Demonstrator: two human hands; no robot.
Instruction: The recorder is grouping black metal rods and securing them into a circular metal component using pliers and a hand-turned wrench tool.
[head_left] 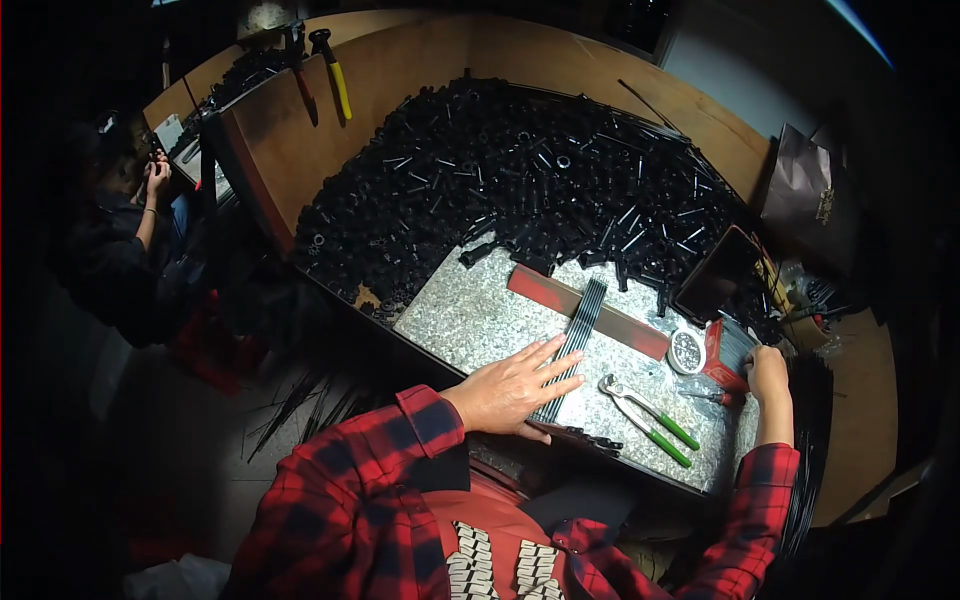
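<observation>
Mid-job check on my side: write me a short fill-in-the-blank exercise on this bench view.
1. The ____ hand is spread over the dark rods lying across the red bar.
2. The pliers lying on the bench have ____ handles.
3. The small round pot has a ____ rim.

Missing words: left; green; white.

My bench (460,307) is lit pretty bright, the pile (480,165) glints, corners go black, edges bow fisheye-style.

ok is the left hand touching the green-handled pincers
No, the left hand rests on the row of thin dark rods, and the green-handled pincers lie apart from it, to its right.
</observation>
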